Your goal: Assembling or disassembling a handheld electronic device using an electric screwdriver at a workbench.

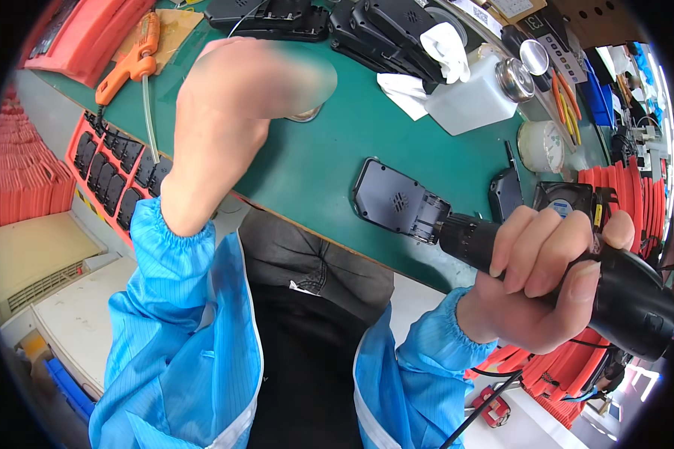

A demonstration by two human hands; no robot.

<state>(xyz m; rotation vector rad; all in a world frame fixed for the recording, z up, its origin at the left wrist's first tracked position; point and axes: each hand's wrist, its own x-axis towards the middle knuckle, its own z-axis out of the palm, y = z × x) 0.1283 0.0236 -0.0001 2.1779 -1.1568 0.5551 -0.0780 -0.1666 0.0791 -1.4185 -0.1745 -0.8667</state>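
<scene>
in the head view, your right hand wraps its fingers closed around a black electric screwdriver at the lower right, its nose pointing left. that nose overlaps the recessed end of a black plastic housing, which lies flat on the green work mat, right of center; you cannot tell from here whether they touch. your left hand is over the mat's upper left, its fingers blurred, so how far open they are and whether they hold anything cannot be told. left of it lies an orange glue gun. more black housings lie stacked at the top, beside crumpled white cloth and a white bottle with a metal top.
</scene>
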